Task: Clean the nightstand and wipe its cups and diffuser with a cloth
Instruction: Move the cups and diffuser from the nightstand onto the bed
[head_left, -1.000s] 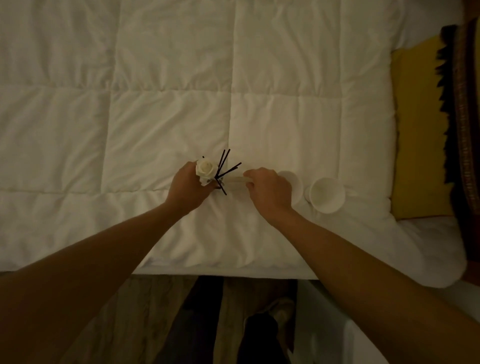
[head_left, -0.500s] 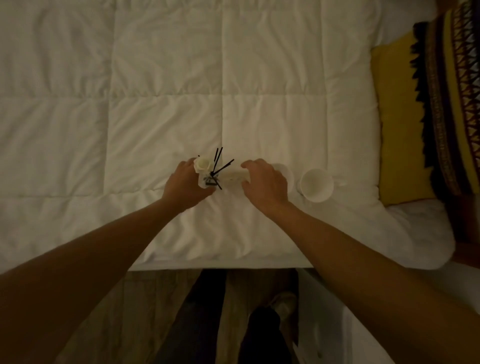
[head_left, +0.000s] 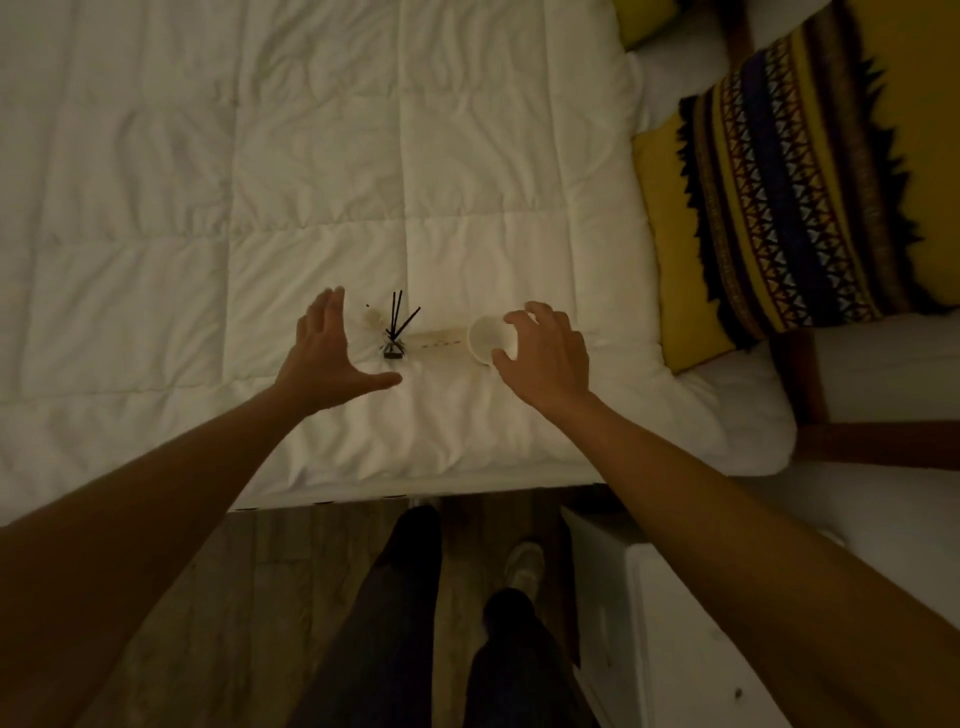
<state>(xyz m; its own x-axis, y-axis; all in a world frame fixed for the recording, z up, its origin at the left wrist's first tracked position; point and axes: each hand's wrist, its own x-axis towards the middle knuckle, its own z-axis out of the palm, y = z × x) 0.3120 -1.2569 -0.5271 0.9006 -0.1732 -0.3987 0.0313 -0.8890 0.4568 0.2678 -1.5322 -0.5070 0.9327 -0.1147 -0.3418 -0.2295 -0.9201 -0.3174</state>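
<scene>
Diffuser (head_left: 393, 340) stands on the bed (head_left: 156, 208) beside my left hand (head_left: 332, 358), which is spread wide and empty. My right hand (head_left: 545, 358) curls loosely around a cup (head_left: 488, 338) next to it. No cloth shows, so I judge the wiping not yet begun; no writing is readable.

Comforter (head_left: 311, 156): white quilted cloth, matt, soft creases | cup (head_left: 488, 338): smooth matt white | diffuser (head_left: 394, 349): thin matt black reeds | pillow (head_left: 789, 208): woven patterned cloth, fringed | floor (head_left: 249, 597): wood planks
</scene>
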